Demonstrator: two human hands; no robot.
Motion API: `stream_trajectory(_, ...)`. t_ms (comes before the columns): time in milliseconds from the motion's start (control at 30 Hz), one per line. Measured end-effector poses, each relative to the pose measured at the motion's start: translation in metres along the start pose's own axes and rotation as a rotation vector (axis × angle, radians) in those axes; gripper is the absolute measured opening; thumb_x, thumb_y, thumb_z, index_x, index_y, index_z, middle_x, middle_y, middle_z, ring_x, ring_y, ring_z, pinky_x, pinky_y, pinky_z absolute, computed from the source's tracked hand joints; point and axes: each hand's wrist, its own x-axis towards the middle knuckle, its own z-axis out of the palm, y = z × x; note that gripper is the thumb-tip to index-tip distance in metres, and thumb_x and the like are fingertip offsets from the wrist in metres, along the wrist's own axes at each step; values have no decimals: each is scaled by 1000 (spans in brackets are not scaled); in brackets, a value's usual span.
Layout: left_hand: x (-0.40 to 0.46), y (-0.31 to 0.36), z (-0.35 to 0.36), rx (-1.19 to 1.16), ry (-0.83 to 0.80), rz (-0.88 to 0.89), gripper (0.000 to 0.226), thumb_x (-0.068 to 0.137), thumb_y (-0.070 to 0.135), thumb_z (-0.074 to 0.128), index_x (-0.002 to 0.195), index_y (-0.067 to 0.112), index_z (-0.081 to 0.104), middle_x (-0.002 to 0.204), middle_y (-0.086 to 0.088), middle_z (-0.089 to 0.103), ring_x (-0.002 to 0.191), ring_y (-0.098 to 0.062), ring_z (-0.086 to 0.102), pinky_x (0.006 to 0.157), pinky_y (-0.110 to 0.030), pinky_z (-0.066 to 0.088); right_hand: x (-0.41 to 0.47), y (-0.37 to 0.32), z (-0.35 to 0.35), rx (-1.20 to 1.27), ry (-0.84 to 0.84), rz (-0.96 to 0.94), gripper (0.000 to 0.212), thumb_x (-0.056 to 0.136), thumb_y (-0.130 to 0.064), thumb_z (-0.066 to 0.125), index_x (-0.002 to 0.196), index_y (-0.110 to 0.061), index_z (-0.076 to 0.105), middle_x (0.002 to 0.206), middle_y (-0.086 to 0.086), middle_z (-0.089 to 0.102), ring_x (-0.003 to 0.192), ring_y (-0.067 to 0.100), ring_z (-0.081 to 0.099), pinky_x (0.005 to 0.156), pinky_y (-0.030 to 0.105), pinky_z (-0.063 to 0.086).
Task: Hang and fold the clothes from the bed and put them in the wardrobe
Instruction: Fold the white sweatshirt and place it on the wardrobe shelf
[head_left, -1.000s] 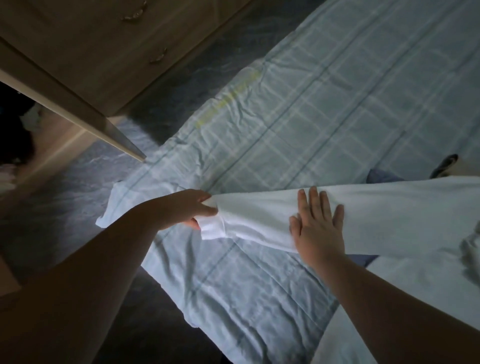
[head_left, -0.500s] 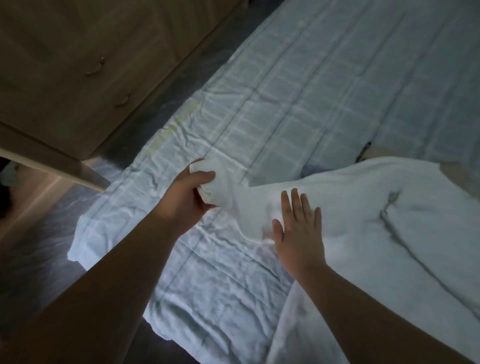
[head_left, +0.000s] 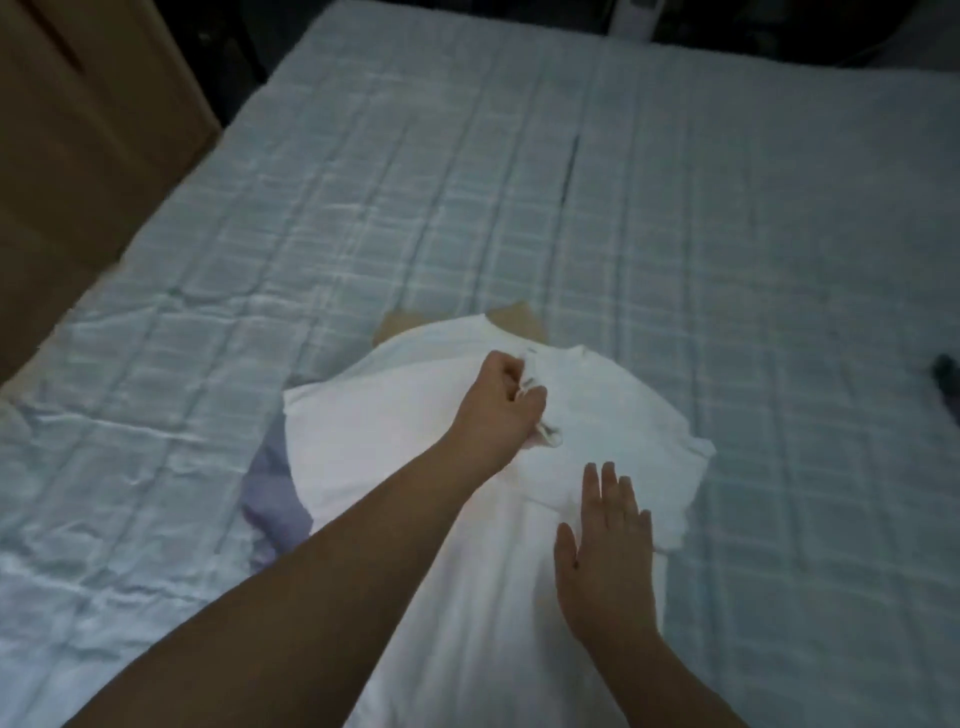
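A white shirt (head_left: 374, 447) lies spread on the bed (head_left: 467, 208), which has a pale blue checked cover. My left hand (head_left: 501, 408) grips the end of the shirt's sleeve and holds it over the middle of the garment. Flat on the shirt's lower right part rests my right hand (head_left: 605, 551), fingers straight. A lilac garment (head_left: 272, 493) shows from under the shirt's left edge. A tan garment (head_left: 511, 319) peeks out beyond the shirt's far edge.
The wooden wardrobe (head_left: 78, 130) stands along the left side of the bed. A dark object (head_left: 945, 371) lies at the right edge of the bed. Dark floor and a pale object (head_left: 636, 15) lie beyond the far end.
My left hand carried the sleeve from the left side inward onto the shirt's body. My right hand stayed flat on the shirt. The view swung from the bed's left corner to its middle.
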Motion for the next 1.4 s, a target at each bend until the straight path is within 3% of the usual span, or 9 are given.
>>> stream_trajectory(367,17,-71,214,438,-224,-108,27,87,29,60,105,20,42,80,3,55,83,-28,63,78,-39,51,-19,126,23,179,76,103,77,90,-27,49,157,-13,13,163,10,20,151,26,17,115,54,30)
stream_trajectory(500,14,-85,227,403,-263,-199,40,93,34,59,126,18,42,84,2,64,76,-16,63,73,-22,50,-29,133,29,175,30,87,74,90,-30,39,157,-11,15,165,8,13,152,23,11,118,51,25)
stream_trajectory(567,3,-87,216,381,-242,-200,32,96,25,52,126,18,47,81,8,59,69,-7,58,62,-12,43,-33,132,28,188,42,94,74,89,-31,37,157,-11,17,165,8,14,152,24,13,118,50,25)
stream_trajectory(733,-49,-105,162,303,-266,-223,22,94,22,49,114,30,53,95,1,65,82,-25,69,71,-39,56,-60,116,25,176,30,110,75,88,-30,41,157,-14,16,164,9,15,150,27,19,118,50,27)
stream_trajectory(967,-149,-162,37,410,-234,-195,34,90,6,49,103,38,53,98,7,64,83,-19,64,65,-23,48,-155,99,51,72,-73,86,70,87,-31,38,153,-12,27,161,14,23,147,34,25,118,48,25)
stream_trajectory(1100,-215,-196,-57,647,-80,-152,43,86,2,54,122,25,58,115,0,64,105,-20,60,92,-27,45,-215,107,65,58,-141,165,75,83,-38,45,149,-5,36,153,30,29,135,52,35,111,57,33)
stream_trajectory(1233,-275,-249,-130,792,103,-397,61,73,10,66,132,20,53,128,-12,57,116,-35,53,100,-41,44,-250,85,56,382,-201,465,86,86,-28,63,155,-7,17,160,24,16,145,38,21,120,42,17)
stream_trajectory(1300,-287,-271,-147,665,161,-564,71,70,26,76,136,18,48,130,-10,54,113,-35,55,97,-44,48,-244,78,56,611,-76,693,94,79,-34,63,155,-4,15,152,24,32,138,34,37,117,42,29)
stream_trajectory(1400,-289,-278,-147,328,209,-690,71,69,48,77,125,13,53,116,-8,63,89,-30,66,65,-35,56,-239,73,50,703,-108,992,65,86,-25,67,140,3,43,132,24,56,118,35,57,99,37,46)
